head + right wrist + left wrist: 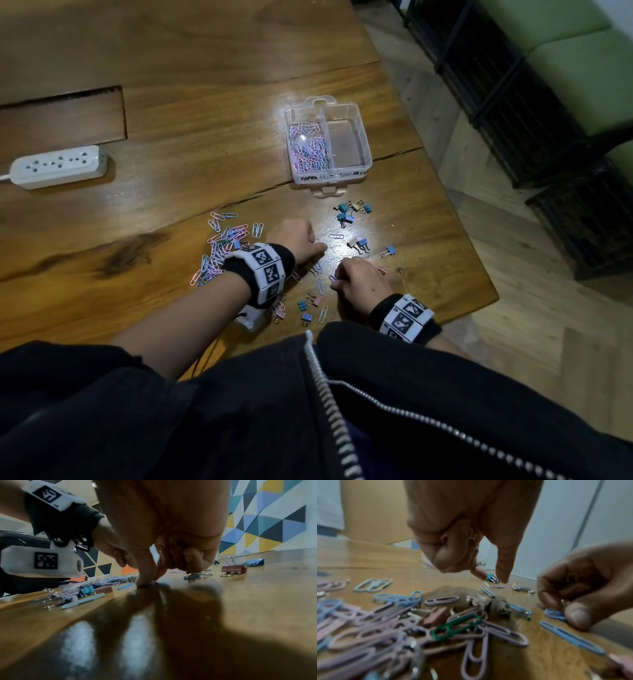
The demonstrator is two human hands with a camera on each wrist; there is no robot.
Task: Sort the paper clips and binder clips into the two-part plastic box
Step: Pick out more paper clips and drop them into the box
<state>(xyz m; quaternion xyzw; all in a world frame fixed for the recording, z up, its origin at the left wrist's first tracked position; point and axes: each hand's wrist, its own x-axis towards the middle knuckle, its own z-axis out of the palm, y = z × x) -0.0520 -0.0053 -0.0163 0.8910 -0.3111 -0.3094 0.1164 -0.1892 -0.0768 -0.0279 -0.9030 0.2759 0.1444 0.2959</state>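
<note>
Pinching a blue paper clip against the desk, the right hand has its fingers curled; the left hand points one finger down, others curled, holding something small I cannot identify. Beyond both fingertips sits the plastic box, clips filling its left part.

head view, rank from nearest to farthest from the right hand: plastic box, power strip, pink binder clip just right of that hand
1. pink binder clip, just right of the right hand.
2. plastic box, ahead on the table.
3. power strip, far left.
</note>
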